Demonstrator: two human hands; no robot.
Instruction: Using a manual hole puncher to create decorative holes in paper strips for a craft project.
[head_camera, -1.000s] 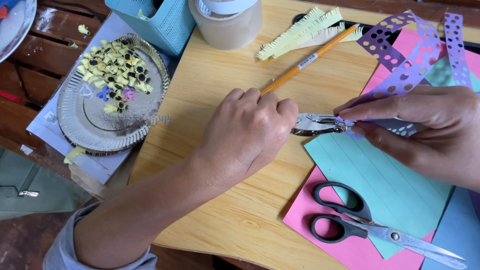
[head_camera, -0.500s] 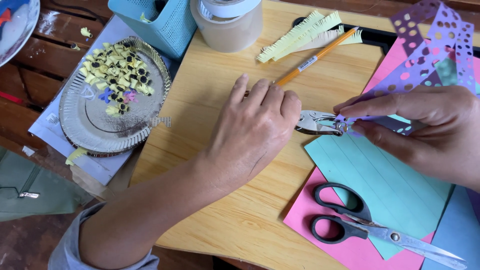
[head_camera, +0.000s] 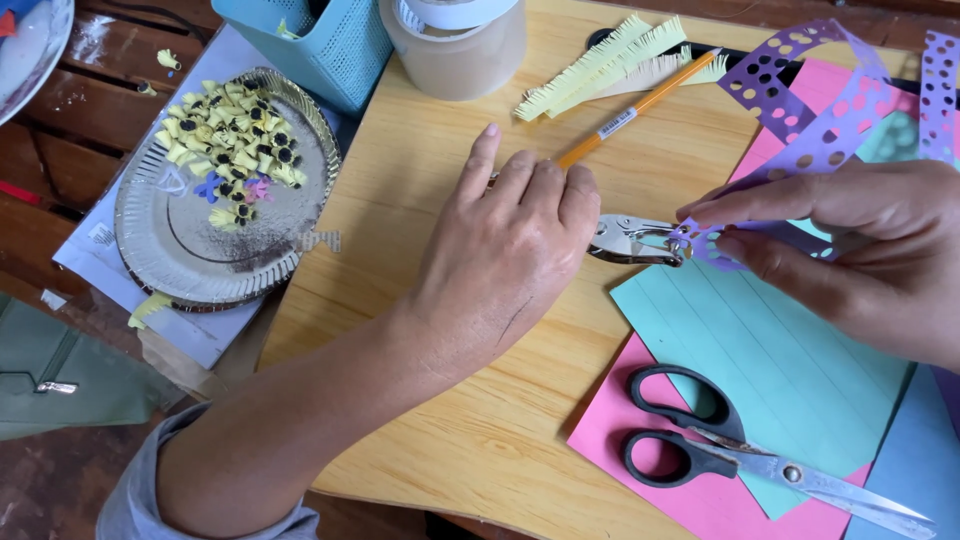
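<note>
Between my two hands, the metal hole punch (head_camera: 632, 241) lies lengthwise, nose toward my right hand (head_camera: 860, 250). My left hand (head_camera: 510, 240) presses its handle end, fingers curled closed over it; right fingers (head_camera: 740, 210) pinch the perforated purple paper strip (head_camera: 800, 140) at the nose, above the bench (head_camera: 400, 300).

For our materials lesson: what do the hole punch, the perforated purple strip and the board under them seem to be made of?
Small silver hole punch: shiny metal, judging by its glints. Perforated purple strip: thin matte paper that curls and bends freely. Light board: wood or wood-look laminate, with visible grain.
</note>
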